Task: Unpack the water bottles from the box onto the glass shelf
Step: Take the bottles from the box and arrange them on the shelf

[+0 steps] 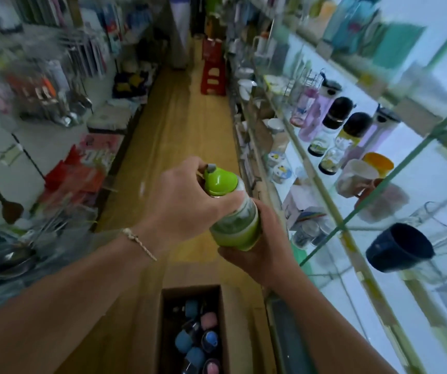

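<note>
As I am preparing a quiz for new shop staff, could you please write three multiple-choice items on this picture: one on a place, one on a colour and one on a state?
1. Where is the open brown cardboard box?
A. Low in the aisle, beneath the held bottle.
B. On a glass shelf.
C. On a red stool.

2. What colour is the domed lid of the clear plastic water bottle being held?
A. Pink.
B. Green.
C. Black.

3. How is that bottle held?
A. By one hand alone.
B. It stands free on a shelf.
C. By both hands: left hand at the lid, right hand round the base.

Answers: 1 A, the box lies at the bottom of the view, under the bottle; 2 B, the lid is bright green; 3 C, fingers of both hands curl round it.
</note>
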